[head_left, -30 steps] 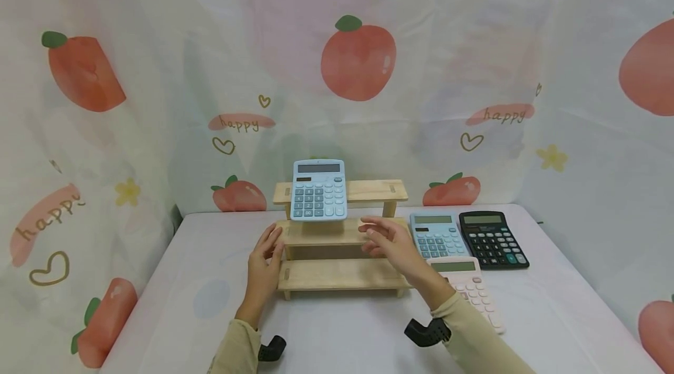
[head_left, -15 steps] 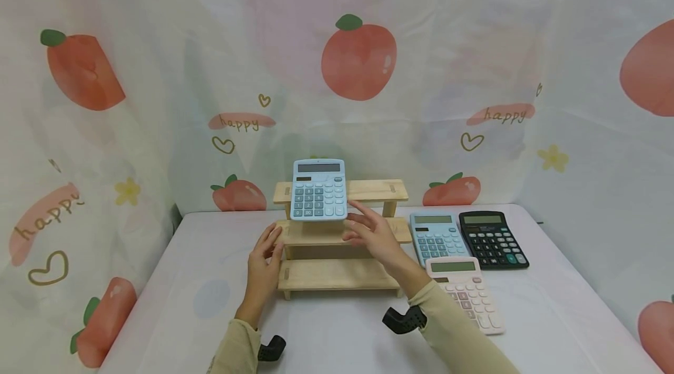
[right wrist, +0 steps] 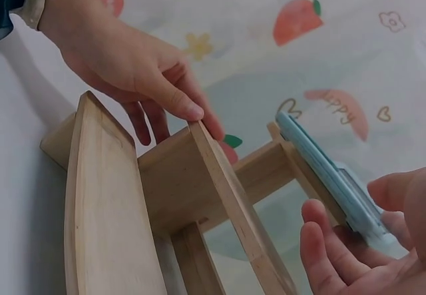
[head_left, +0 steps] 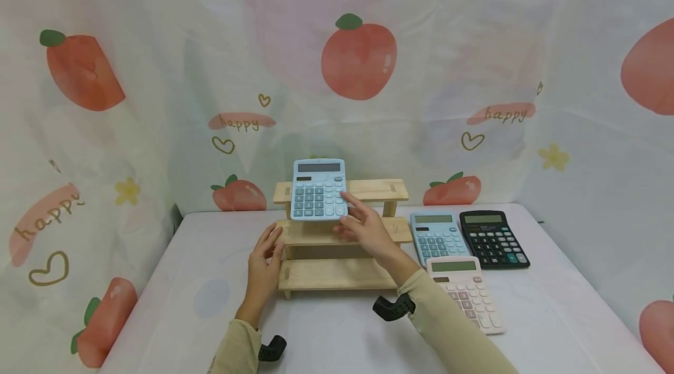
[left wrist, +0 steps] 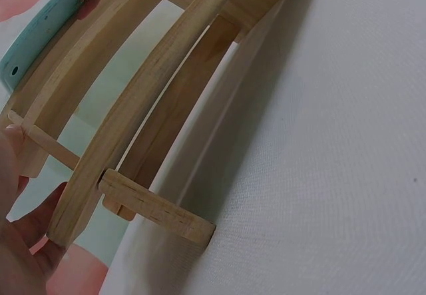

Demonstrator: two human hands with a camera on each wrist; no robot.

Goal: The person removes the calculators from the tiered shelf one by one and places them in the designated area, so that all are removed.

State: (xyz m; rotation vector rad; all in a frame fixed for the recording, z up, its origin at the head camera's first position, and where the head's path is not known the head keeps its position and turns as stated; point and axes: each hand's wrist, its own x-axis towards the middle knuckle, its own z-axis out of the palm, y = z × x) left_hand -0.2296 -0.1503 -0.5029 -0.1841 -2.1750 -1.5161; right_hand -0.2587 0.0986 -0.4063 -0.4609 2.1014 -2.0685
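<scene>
A light blue calculator (head_left: 318,189) leans upright on the top tier of a three-tier wooden stand (head_left: 337,274). My left hand (head_left: 263,271) grips the left end of the middle tier; in the right wrist view the thumb of that hand (right wrist: 133,62) lies on the board's edge. My right hand (head_left: 374,239) is at the calculator's lower right corner, one fingertip over its right edge, fingers spread and slightly bent. In the right wrist view its fingers (right wrist: 319,242) are beside and below the calculator (right wrist: 333,175); whether they press on it I cannot tell.
Right of the stand, on the white table (head_left: 210,257), lie a second light blue calculator (head_left: 437,236), a black calculator (head_left: 492,239) and a pink one (head_left: 466,292), close together. A fruit-patterned cloth (head_left: 421,69) hangs behind the table and at its sides.
My right hand has moved left from over the middle tier's right part to the lower right corner of the upright calculator. My left hand has stayed on the stand.
</scene>
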